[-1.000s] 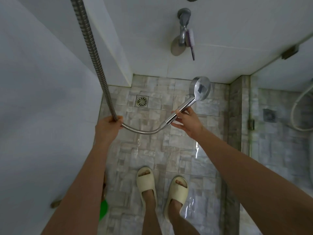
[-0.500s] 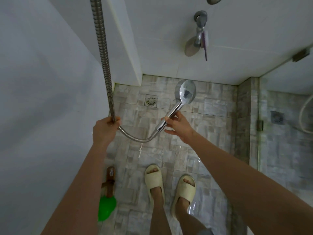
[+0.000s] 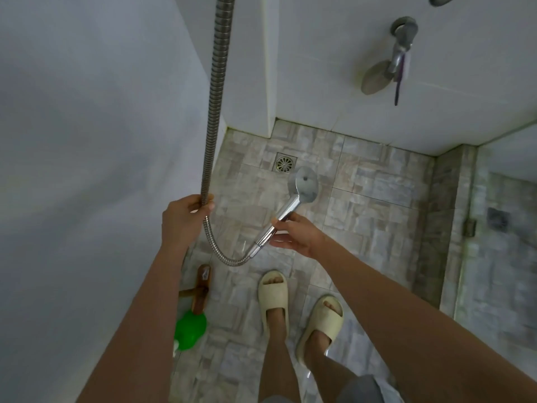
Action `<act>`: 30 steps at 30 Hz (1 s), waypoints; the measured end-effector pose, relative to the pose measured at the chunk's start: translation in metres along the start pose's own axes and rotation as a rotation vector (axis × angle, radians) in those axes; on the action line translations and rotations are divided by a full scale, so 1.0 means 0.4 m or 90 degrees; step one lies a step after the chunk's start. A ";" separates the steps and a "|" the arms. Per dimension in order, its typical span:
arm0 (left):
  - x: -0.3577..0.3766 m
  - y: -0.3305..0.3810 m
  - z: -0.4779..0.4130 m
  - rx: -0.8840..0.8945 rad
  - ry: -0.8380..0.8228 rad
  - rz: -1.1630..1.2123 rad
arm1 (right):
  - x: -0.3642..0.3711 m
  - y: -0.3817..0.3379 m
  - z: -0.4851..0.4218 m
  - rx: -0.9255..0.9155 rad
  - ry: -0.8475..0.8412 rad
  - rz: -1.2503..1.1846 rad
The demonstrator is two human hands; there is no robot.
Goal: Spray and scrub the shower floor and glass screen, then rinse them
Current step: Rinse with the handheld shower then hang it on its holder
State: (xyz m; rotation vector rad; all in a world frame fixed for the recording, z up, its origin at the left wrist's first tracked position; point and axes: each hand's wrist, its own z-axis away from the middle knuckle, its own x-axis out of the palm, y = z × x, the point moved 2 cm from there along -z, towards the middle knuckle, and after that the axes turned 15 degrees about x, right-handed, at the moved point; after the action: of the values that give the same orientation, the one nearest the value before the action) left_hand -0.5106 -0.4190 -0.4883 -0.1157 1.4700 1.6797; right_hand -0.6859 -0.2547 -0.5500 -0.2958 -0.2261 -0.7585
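Head view: right hand (image 3: pixel 302 235) pinches chrome shower head (image 3: pixel 303 185) by handle; left hand (image 3: pixel 181 216) grips metal hose (image 3: pixel 216 97). Likely slick, light; hose springy.

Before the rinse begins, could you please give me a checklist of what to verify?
1. Left hand grips the hose: ok.
2. Right hand holds the shower head by its handle: ok.
3. Hose loops between the hands without a kink: ok.
4. Floor drain uncovered: ok.
5. Water leaving the shower head: not ok, no spray visible.
6. Green-headed tool lies by the wall, apart from the slippers: ok.
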 end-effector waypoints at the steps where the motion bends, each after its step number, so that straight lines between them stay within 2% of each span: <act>1: -0.002 -0.001 0.006 0.002 0.001 0.002 | 0.000 0.004 0.002 0.007 0.005 0.005; 5: -0.007 -0.006 0.026 0.006 -0.001 0.011 | -0.010 0.012 0.007 0.024 0.034 0.028; 12: 0.018 0.009 0.044 0.011 -0.016 0.038 | -0.069 0.009 0.001 0.001 0.169 -0.031; 20: 0.128 0.059 0.024 0.036 -0.055 0.026 | -0.148 0.010 0.030 -0.122 0.234 -0.145; 25: 0.205 0.135 -0.001 0.037 -0.085 0.014 | -0.200 -0.011 0.091 -0.231 0.366 -0.166; 30: 0.260 0.242 -0.026 0.025 -0.119 -0.031 | -0.241 -0.047 0.228 -0.305 0.332 -0.201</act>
State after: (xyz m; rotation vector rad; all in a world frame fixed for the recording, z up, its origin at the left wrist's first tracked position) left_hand -0.6417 -0.3640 -0.4783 0.0260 1.3483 1.5770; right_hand -0.7758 -0.1748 -0.4906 -0.5089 0.4190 -1.1730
